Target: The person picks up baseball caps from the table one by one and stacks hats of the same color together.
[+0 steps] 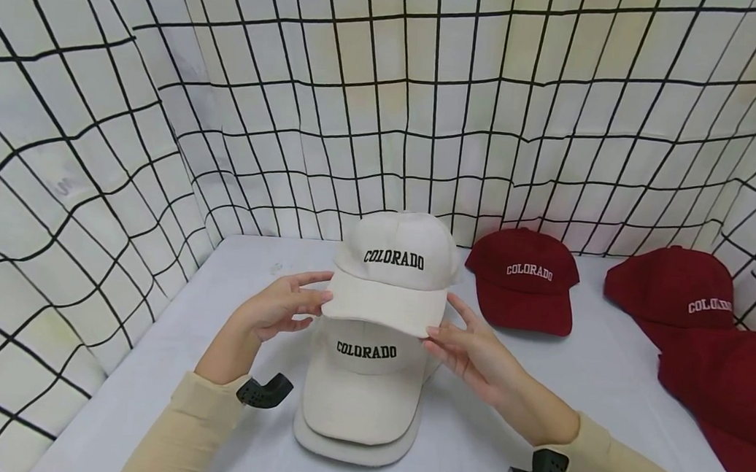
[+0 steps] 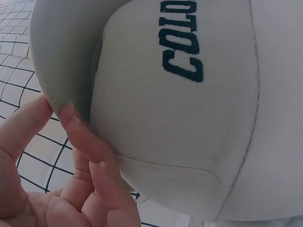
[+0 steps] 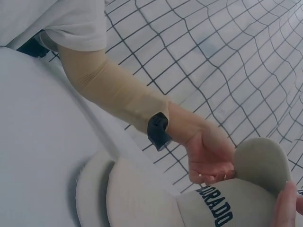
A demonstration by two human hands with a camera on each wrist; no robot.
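A cream baseball cap [image 1: 391,303] lettered COLORADO is held brim forward over a stack of matching caps [image 1: 362,403]. My left hand [image 1: 284,306] pinches its brim at the left edge, thumb on one face and fingers on the other; the left wrist view shows this grip on the brim [image 2: 59,56] up close. At the brim's right corner my right hand [image 1: 475,352] pinches with thumb and fingers. Two brims show in the stack below, one above the other. In the right wrist view only fingertips [image 3: 286,205] of the right hand appear, at the raised brim [image 3: 262,163].
To the right on the white-covered table [image 1: 251,256] stands a dark red COLORADO cap [image 1: 526,283]. Farther right are another red cap [image 1: 677,286] and a nearer red cap [image 1: 729,392], partly cut off by the frame. Black netting [image 1: 435,79] over white sheeting encloses the table.
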